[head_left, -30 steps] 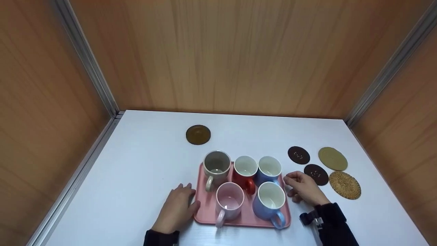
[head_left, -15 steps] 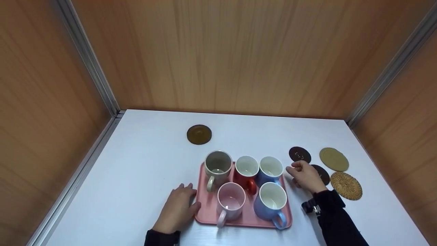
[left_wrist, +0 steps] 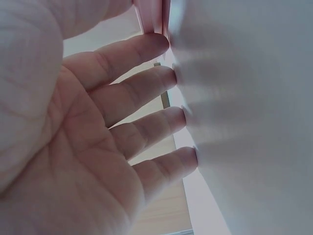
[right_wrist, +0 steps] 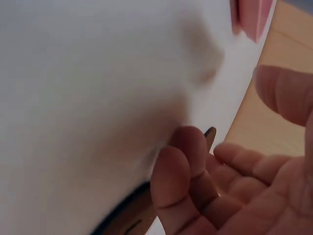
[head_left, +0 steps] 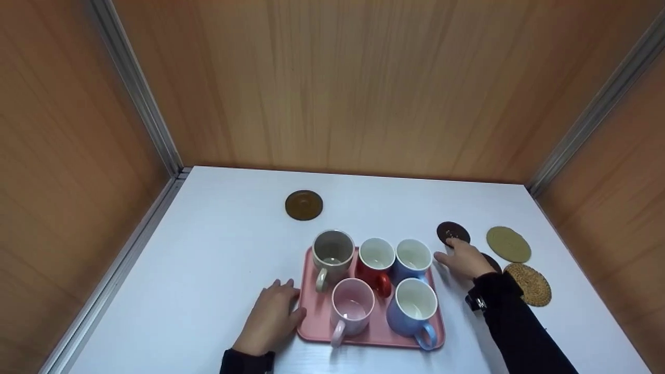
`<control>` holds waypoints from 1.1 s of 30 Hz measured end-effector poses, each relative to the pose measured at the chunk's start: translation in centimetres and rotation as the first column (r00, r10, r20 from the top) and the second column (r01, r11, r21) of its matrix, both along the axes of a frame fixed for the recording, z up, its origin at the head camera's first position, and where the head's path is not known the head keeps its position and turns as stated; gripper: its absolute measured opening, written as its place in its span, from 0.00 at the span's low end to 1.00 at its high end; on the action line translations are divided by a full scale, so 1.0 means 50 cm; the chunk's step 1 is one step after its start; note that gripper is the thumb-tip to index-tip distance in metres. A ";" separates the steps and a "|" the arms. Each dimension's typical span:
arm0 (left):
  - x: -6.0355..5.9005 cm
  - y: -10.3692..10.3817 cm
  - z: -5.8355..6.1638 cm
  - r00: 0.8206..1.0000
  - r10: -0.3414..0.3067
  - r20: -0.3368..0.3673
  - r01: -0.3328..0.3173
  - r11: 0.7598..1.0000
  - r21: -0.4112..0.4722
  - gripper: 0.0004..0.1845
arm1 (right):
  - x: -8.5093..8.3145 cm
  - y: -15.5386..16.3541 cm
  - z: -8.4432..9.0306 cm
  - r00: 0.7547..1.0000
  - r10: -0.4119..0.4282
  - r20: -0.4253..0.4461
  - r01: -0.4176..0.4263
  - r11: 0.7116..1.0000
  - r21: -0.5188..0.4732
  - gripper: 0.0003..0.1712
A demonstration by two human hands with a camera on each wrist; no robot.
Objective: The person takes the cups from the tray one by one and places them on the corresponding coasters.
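My left hand (head_left: 269, 319) rests on the table at the left edge of a pink tray (head_left: 313, 327). In the left wrist view its fingers (left_wrist: 146, 125) are spread and nearly straight, tips down at the white surface, holding nothing. Right of the tray, my right hand (head_left: 467, 261) reaches over a dark round coaster (head_left: 451, 229), fingertips overlapping its near edge. The right wrist view has the thumb (right_wrist: 281, 93) held apart from the loosely bent fingers (right_wrist: 171, 178), close over the table. A second dark coaster (head_left: 493, 263) lies partly hidden behind this hand.
On the tray stand a grey-beige mug (head_left: 332, 250), a pink mug (head_left: 351, 304), a red mug (head_left: 370, 272) and two blue mugs. A green coaster (head_left: 508, 244) and woven coaster (head_left: 531, 284) lie farther right. A brown round coaster (head_left: 304, 205) is behind the tray.
My right hand has gone from beside the tray up and away to the nearer-left dark coaster, which has shifted slightly left. The left hand and tray stay put.
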State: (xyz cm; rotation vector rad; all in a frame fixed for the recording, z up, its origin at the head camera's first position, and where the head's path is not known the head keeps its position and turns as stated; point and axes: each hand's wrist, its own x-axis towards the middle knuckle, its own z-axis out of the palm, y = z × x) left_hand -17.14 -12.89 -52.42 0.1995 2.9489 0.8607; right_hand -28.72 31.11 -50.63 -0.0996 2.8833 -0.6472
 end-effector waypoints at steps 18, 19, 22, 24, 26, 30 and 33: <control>0.022 0.025 -0.008 0.999 -0.022 -0.043 0.023 1.000 0.019 0.19 | -0.178 -0.148 0.093 0.808 0.514 0.288 -0.580 0.778 0.241 0.23; 0.024 0.027 -0.008 0.999 -0.025 -0.043 0.026 0.999 0.021 0.19 | -0.183 -0.161 0.097 0.791 0.531 0.303 -0.604 0.757 0.249 0.23; 0.032 0.034 -0.006 0.999 -0.029 -0.036 0.030 0.999 0.021 0.20 | -0.193 -0.196 0.110 0.751 0.568 0.337 -0.656 0.700 0.282 0.23; 0.036 0.038 -0.004 0.998 -0.043 -0.040 0.043 0.999 0.012 0.20 | -0.194 -0.209 0.117 0.736 0.576 0.355 -0.673 0.680 0.291 0.23; 0.039 0.042 -0.001 0.997 -0.065 -0.051 0.065 0.998 0.002 0.20 | -0.191 -0.215 0.122 0.730 0.575 0.369 -0.679 0.668 0.304 0.24; 0.046 0.047 0.004 0.994 -0.091 -0.058 0.091 0.996 -0.007 0.20 | -0.180 -0.234 0.125 0.736 0.562 0.377 -0.673 0.668 0.318 0.24; 0.046 0.051 0.006 0.994 -0.100 -0.039 0.100 0.995 0.003 0.19 | -0.175 -0.259 0.125 0.728 0.581 0.365 -0.684 0.650 0.330 0.24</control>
